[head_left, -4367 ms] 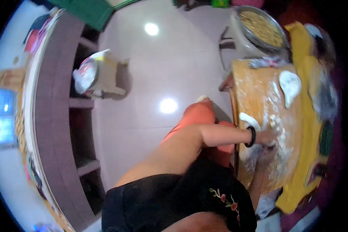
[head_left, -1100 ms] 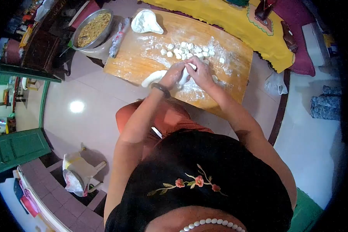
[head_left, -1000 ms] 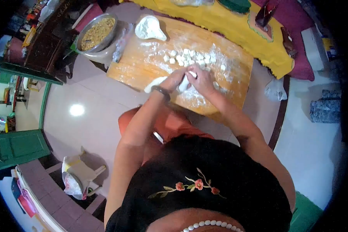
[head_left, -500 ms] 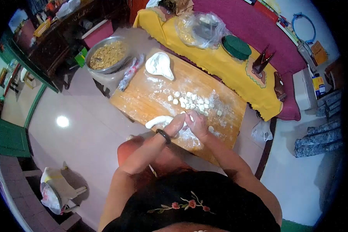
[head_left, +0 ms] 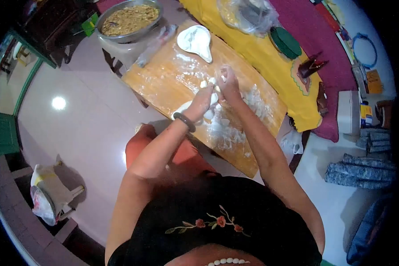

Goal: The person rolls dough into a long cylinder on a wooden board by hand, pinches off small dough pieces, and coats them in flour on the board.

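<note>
Floury tabletop [head_left: 153, 82] w/ flour dish [head_left: 207, 56], by bowl [head_left: 127, 40] of brown mix [head_left: 132, 20] (L hand [head_left: 201, 102], R hand [head_left: 228, 85]: fingers' grip unclear).

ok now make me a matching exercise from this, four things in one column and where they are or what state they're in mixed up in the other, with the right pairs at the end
1. metal basin
2. dark bracelet
3. yellow cloth
4. dough roll

a. around the wrist of the left hand
b. on the wooden table
c. holding yellow-brown food
d. under the clear plastic bag

Pairs: 1-c, 2-a, 3-d, 4-b
</note>
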`<state>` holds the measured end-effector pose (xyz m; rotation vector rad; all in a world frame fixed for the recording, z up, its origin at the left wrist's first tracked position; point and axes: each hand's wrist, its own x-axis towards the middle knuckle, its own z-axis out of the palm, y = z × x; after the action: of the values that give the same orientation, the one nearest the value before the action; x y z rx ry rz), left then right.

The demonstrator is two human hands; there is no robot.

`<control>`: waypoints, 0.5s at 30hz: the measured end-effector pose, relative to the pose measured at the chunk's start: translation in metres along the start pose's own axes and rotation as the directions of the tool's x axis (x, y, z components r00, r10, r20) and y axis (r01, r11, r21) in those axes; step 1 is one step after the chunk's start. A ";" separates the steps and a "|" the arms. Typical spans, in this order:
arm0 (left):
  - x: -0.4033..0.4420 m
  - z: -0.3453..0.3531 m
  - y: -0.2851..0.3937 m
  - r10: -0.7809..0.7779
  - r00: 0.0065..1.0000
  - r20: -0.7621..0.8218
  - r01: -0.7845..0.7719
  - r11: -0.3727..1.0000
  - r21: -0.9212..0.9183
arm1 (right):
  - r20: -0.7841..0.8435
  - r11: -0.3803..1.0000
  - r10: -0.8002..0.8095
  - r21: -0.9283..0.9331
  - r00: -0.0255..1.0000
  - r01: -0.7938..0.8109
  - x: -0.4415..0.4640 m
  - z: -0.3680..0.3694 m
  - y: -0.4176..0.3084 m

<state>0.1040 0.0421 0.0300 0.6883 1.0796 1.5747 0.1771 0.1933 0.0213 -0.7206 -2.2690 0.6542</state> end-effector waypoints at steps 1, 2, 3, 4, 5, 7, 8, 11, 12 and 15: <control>-0.004 0.001 0.004 -0.086 0.996 -0.036 0.082 0.991 -0.110 | 0.004 0.998 0.062 0.026 0.998 -0.062 -0.002 0.005 0.004; -0.008 0.002 0.005 -0.175 0.983 -0.060 0.158 0.962 -0.221 | 0.008 0.991 0.125 0.049 0.992 -0.125 -0.004 0.008 0.009; -0.003 -0.002 -0.007 -0.170 0.979 -0.115 0.137 0.958 -0.254 | 0.017 0.971 0.188 0.149 0.982 -0.189 -0.004 0.015 0.024; -0.006 -0.003 -0.003 -0.188 0.975 -0.116 0.154 0.956 -0.251 | 0.072 0.929 0.278 0.232 0.958 -0.287 -0.006 0.006 0.008; -0.009 -0.003 0.002 -0.204 0.972 -0.115 0.171 0.953 -0.249 | 0.132 0.872 0.359 0.305 0.924 -0.382 -0.013 -0.009 -0.008; -0.012 -0.004 0.005 -0.230 0.966 -0.115 0.199 0.952 -0.232 | 0.199 0.812 0.415 0.359 0.888 -0.460 -0.029 -0.023 -0.024; -0.013 -0.005 0.004 -0.242 0.963 -0.119 0.213 0.953 -0.215 | 0.202 0.823 0.401 0.349 0.894 -0.448 -0.037 -0.026 -0.026; -0.013 -0.005 -0.002 -0.205 0.976 -0.079 0.185 0.961 -0.206 | 0.229 0.848 0.314 0.369 0.922 -0.380 -0.046 -0.027 -0.033; -0.014 -0.005 -0.001 -0.178 0.982 -0.059 0.162 0.964 -0.211 | 0.240 0.854 0.275 0.384 0.931 -0.351 -0.048 -0.027 -0.039; -0.016 0.001 0.003 -0.162 0.982 -0.097 0.146 0.977 -0.153 | 0.203 0.950 -0.227 0.260 0.953 0.171 -0.047 -0.025 -0.068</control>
<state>0.1079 0.0271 0.0342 0.4145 1.0597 1.5528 0.2035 0.1205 0.0590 -0.3040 -2.3754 0.9336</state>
